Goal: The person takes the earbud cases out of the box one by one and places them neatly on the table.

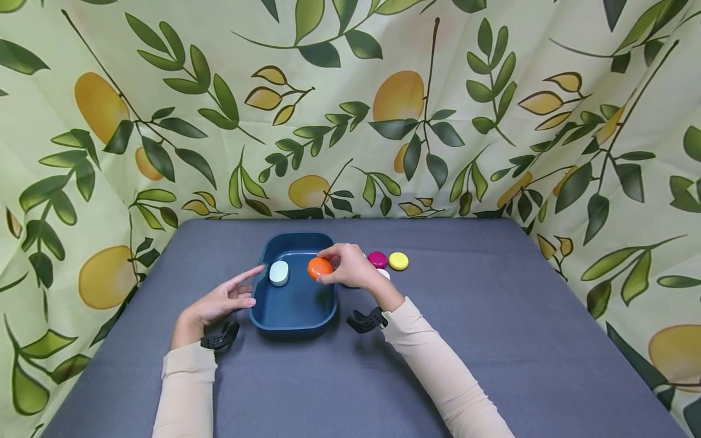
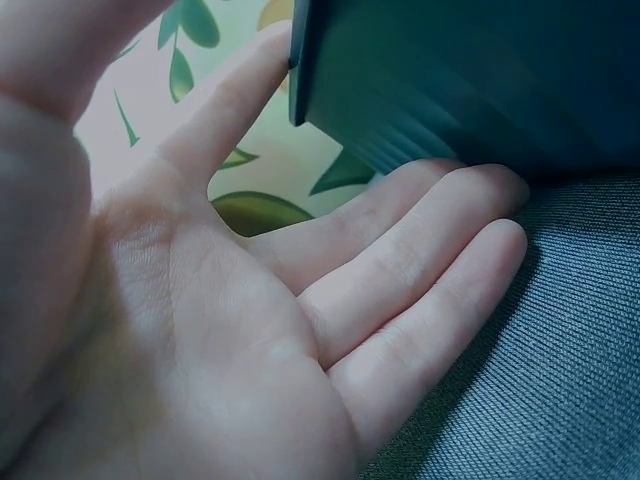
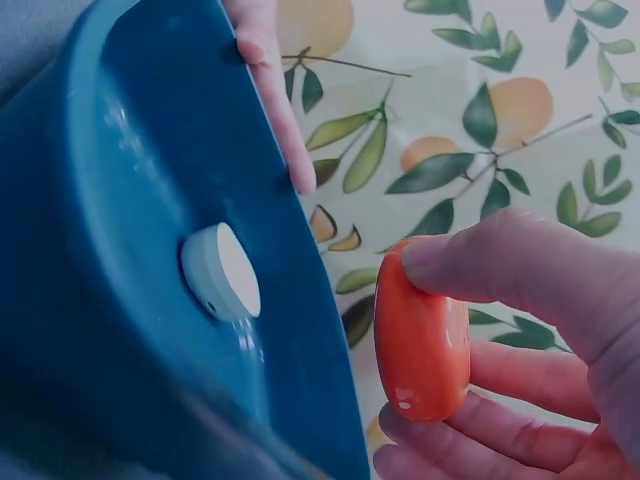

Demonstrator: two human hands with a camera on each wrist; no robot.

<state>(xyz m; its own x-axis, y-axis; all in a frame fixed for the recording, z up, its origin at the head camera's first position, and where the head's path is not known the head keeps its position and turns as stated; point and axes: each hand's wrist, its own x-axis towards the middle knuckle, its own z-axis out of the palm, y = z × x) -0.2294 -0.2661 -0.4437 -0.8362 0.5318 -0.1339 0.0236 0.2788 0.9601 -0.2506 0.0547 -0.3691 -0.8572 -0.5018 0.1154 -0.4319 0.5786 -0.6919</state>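
Observation:
My right hand (image 1: 350, 265) pinches a glossy, rounded orange disc (image 1: 319, 268) between thumb and fingers, over the right side of a blue rectangular tub (image 1: 292, 328). In the right wrist view the thumb lies on one face of the orange disc (image 3: 422, 340), fingers behind it. Inside the tub, toward its left wall, sits a pale, oval-topped piece (image 1: 279, 274). My left hand (image 1: 221, 300) is beside the tub, fingers extended. Its index fingertip touches the tub's rim, and the other fingers (image 2: 420, 260) lie against the tub's outer side near its base.
Just right of the tub, a magenta disc (image 1: 377, 260) and a yellow disc (image 1: 398, 261) lie on the grey tablecloth (image 1: 493, 340). A white piece (image 1: 384, 274) is partly hidden behind my right hand. A leaf-patterned curtain (image 1: 339, 140) hangs behind the table.

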